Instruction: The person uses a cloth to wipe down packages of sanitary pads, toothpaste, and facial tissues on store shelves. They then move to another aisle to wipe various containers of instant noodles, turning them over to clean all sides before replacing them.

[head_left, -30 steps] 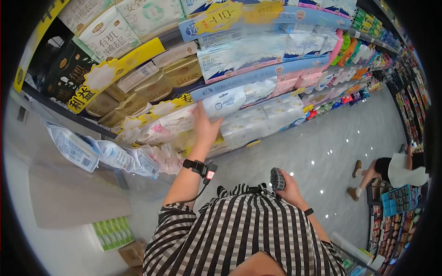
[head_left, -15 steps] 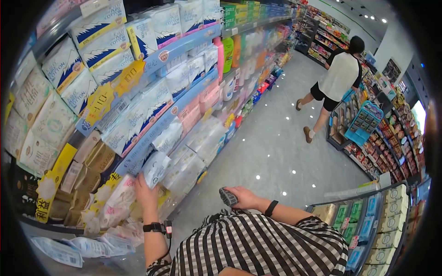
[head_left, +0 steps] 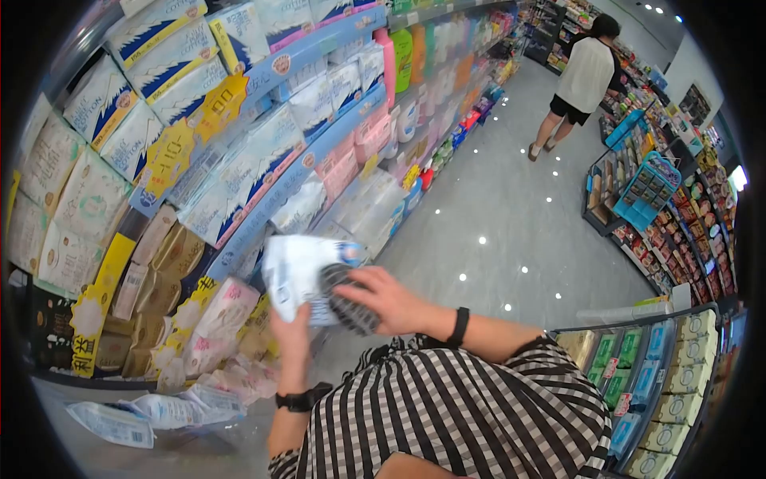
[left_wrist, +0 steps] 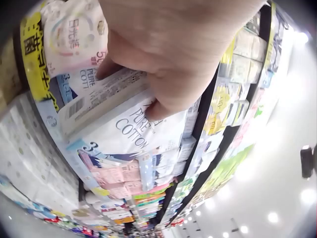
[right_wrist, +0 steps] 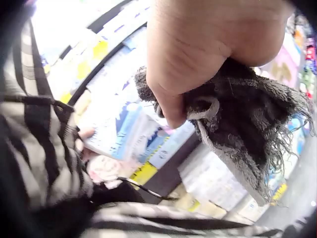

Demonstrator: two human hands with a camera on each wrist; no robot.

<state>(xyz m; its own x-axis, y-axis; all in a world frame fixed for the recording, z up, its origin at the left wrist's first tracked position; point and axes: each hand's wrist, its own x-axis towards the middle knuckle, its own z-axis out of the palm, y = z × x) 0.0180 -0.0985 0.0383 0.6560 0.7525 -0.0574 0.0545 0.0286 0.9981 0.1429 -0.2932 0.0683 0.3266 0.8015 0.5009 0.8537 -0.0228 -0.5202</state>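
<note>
A white and blue "Pure Cotton" pack [head_left: 297, 267] is up in front of the shelves in the head view, somewhat blurred. My left hand [head_left: 290, 329] grips it from the near side; in the left wrist view thumb and fingers clasp the pack [left_wrist: 126, 126] along its barcoded edge. A dark grey, fringed cloth [right_wrist: 242, 124] is bunched in my right hand [right_wrist: 210, 49], and its loose end hangs out in the right wrist view. Seen from the head, the cloth [head_left: 348, 302] overlaps the right part of the pack, with my right hand [head_left: 392, 300] over it.
Stacked cotton packs [head_left: 239, 184] fill the shelves at left, edged by blue price strips. Several hanging bags [head_left: 171, 411] stick out at lower left. A rack of small boxes [head_left: 638, 375] stands at right. Up the aisle floor [head_left: 479, 231] a person [head_left: 582, 80] stands near a blue stand [head_left: 646, 188].
My left hand has brought the pack away from the shelf toward my body. My right hand has moved left with the cloth, up to the pack. The other person is farther up the aisle.
</note>
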